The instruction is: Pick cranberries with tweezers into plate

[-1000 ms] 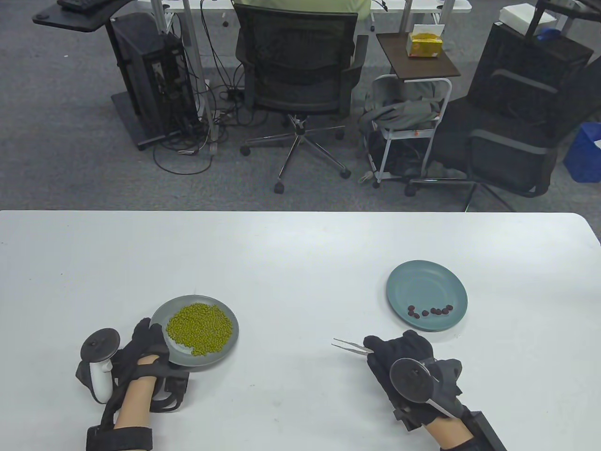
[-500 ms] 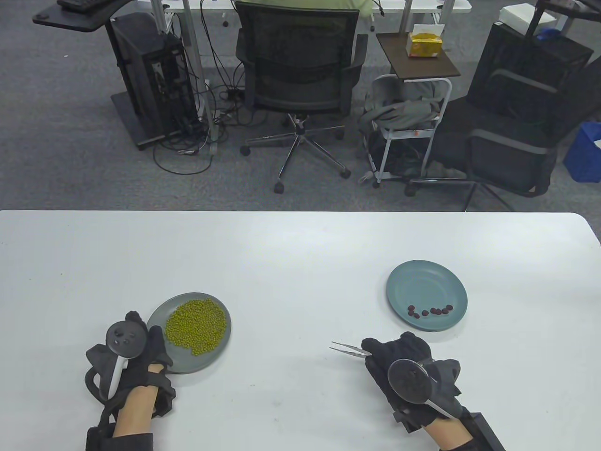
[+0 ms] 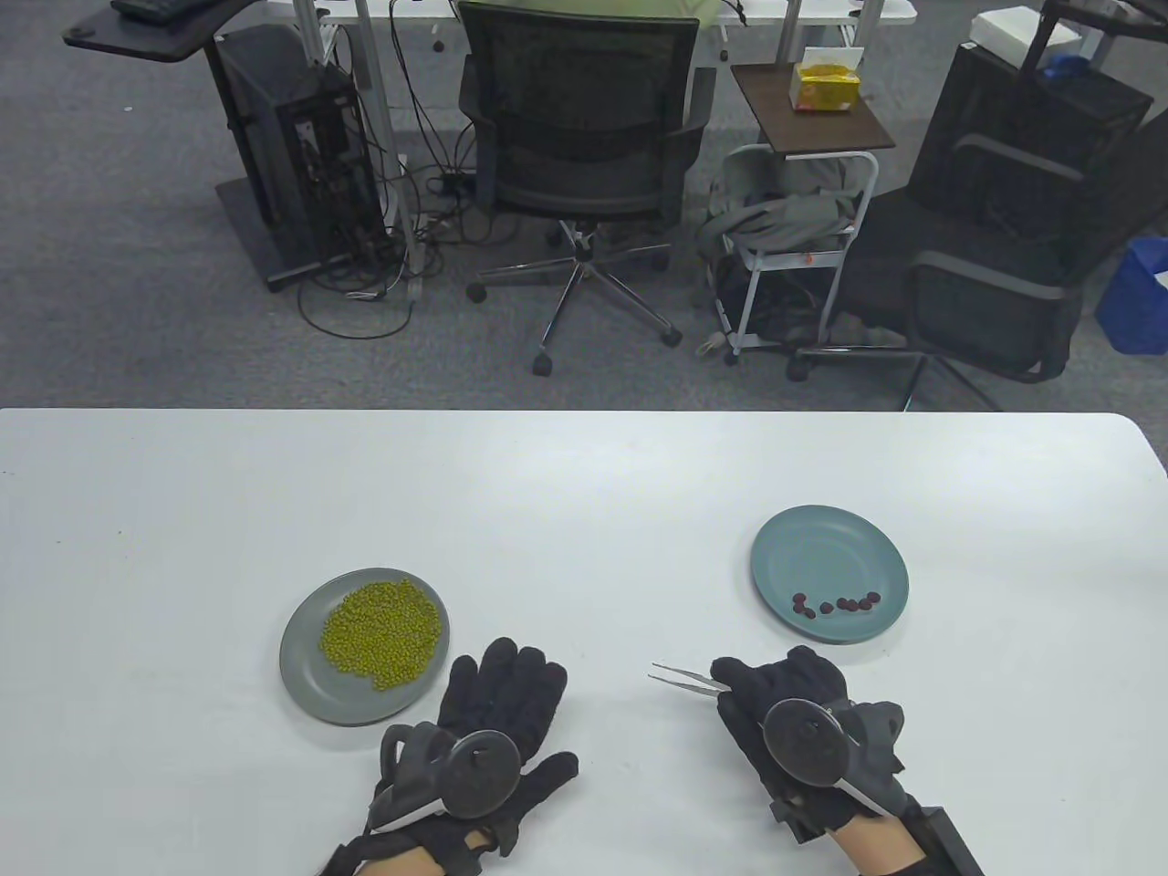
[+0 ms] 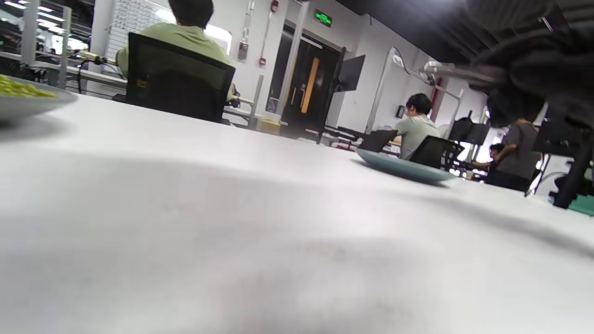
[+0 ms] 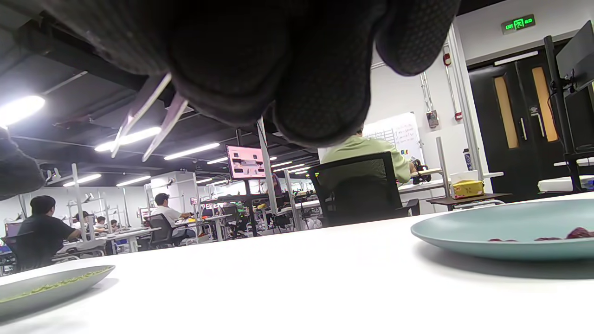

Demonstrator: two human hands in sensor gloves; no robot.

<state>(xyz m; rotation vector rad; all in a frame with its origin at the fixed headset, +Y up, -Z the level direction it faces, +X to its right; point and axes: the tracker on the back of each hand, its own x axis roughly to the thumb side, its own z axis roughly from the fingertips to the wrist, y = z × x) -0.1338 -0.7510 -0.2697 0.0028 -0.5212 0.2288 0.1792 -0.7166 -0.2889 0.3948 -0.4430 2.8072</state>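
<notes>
A teal plate at the right holds several dark red cranberries along its near side. It also shows in the right wrist view and the left wrist view. My right hand grips metal tweezers, tips apart and pointing left, empty, above the table and left of the teal plate. In the right wrist view the tweezers stick out from the glove. My left hand lies flat on the table with fingers spread, holding nothing.
A grey plate with a heap of green beans sits left of my left hand. The white table ends at a far edge, with office chairs and a small cart beyond it.
My left hand let go of the grey plate of beans, set it flat, and moved right to lie open on the table. My right hand with the tweezers barely moved.
</notes>
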